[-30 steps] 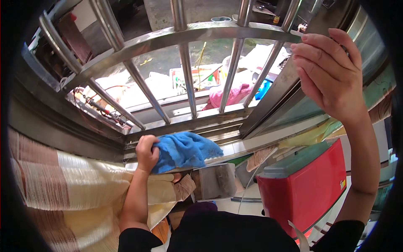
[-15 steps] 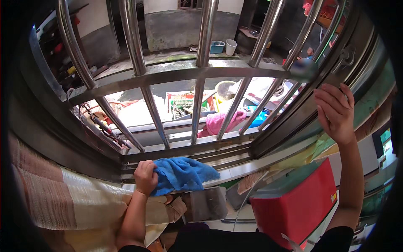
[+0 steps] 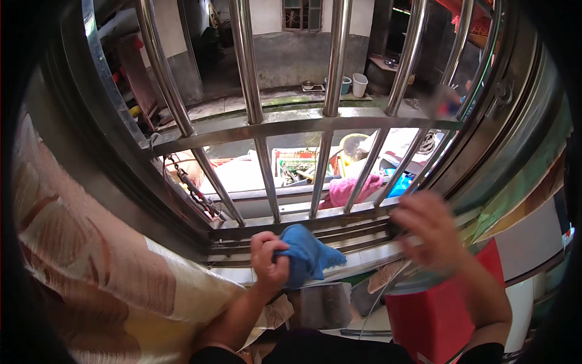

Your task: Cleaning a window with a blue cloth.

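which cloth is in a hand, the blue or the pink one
The blue cloth, held in the left hand inside the metal bars; the pink cloth is beyond them.

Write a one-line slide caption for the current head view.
Before metal window bars, the left hand grips a blue cloth while the blurred right hand hangs apart from it.
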The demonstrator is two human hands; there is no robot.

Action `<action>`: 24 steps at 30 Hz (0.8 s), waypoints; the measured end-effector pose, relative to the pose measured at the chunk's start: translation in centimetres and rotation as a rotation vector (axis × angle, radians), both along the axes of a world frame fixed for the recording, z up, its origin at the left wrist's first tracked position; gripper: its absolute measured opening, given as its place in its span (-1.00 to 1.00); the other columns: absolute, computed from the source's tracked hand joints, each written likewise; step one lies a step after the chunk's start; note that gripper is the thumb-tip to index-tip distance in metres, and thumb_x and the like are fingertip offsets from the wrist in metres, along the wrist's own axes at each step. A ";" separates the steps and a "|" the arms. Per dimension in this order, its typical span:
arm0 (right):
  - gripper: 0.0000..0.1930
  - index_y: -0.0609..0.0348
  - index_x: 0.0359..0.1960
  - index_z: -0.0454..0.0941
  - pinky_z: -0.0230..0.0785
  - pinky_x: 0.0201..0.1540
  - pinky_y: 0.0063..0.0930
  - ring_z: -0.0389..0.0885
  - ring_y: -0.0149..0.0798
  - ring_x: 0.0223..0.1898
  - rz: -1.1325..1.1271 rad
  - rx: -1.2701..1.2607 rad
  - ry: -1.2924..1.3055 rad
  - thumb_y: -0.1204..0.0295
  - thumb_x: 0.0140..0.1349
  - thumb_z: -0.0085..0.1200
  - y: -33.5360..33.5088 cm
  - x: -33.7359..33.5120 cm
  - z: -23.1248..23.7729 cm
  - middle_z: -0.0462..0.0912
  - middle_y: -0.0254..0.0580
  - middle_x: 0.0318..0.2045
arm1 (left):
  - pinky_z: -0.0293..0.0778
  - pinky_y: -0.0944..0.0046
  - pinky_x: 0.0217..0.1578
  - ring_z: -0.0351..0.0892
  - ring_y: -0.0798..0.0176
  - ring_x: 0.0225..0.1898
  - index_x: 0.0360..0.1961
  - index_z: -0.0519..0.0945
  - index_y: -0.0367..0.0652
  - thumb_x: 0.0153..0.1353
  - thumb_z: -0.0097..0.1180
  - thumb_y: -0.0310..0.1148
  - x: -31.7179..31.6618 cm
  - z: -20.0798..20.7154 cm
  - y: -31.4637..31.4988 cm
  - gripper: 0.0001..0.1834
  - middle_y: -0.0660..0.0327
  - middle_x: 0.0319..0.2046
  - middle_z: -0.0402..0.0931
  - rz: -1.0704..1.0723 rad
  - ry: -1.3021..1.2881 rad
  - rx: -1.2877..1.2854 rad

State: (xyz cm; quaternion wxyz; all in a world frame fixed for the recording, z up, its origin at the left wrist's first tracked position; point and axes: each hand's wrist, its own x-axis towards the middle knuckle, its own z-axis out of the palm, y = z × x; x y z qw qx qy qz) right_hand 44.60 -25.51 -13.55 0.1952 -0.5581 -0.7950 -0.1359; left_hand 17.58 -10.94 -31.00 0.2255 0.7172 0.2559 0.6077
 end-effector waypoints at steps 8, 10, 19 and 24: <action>-0.25 0.05 0.26 0.23 0.25 0.21 -0.32 0.36 -0.20 0.17 0.100 -0.525 1.265 0.55 0.01 0.32 5.5 -5.4 -14.4 0.31 -0.13 0.16 | 0.25 0.07 0.11 0.34 -0.09 0.07 0.01 0.44 -0.21 -0.09 0.16 -0.49 4.9 4.7 -2.4 -0.48 -0.08 0.02 0.33 -0.510 0.162 -0.146; -0.26 0.01 0.27 0.21 0.31 0.17 -0.40 0.41 -0.32 0.09 0.049 -0.312 1.307 0.55 0.04 0.31 5.9 -3.5 -14.7 0.41 -0.24 0.07 | 0.24 -0.01 0.14 0.29 -0.15 0.18 0.08 0.43 -0.20 -0.10 0.20 -0.45 2.0 4.4 -1.2 -0.40 -0.11 0.14 0.27 -0.295 0.317 0.041; -0.27 0.07 0.24 0.24 0.26 0.20 -0.30 0.41 -0.13 0.11 -0.074 -0.291 0.816 0.45 0.01 0.33 6.5 -0.3 -15.3 0.43 -0.07 0.07 | 0.23 -0.27 0.14 0.03 -0.33 0.29 0.19 0.33 -0.21 0.20 0.19 -0.28 -16.1 6.3 3.4 -0.44 -0.24 0.28 -0.01 1.126 0.744 0.544; -0.40 0.08 0.12 0.39 0.25 0.17 -0.26 0.41 -0.01 0.08 -0.084 -0.366 0.327 0.50 -0.04 0.27 6.8 -1.3 -20.9 0.47 -0.11 0.06 | 0.19 -0.24 0.19 -0.05 -0.35 0.33 0.35 0.03 -0.15 0.22 0.16 -0.30 -18.3 4.9 4.5 -0.23 -0.32 0.34 -0.33 1.009 0.695 0.564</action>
